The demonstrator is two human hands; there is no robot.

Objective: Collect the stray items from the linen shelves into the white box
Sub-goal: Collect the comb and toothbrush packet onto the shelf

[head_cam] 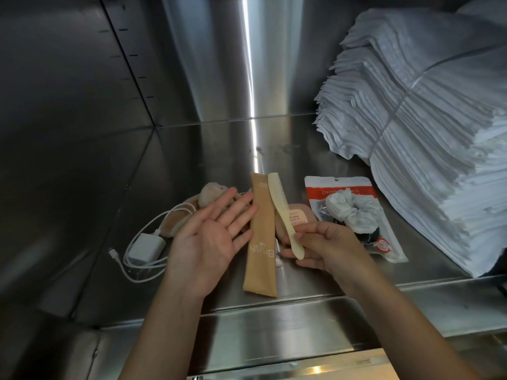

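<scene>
Right hand point(329, 244) — comb point(279, 204); perhaps pouch point(262, 242) too

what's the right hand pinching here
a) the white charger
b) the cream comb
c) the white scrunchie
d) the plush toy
b: the right hand pinches the cream comb near its handle end, while the white charger and white scrunchie lie untouched on the steel shelf.
</scene>
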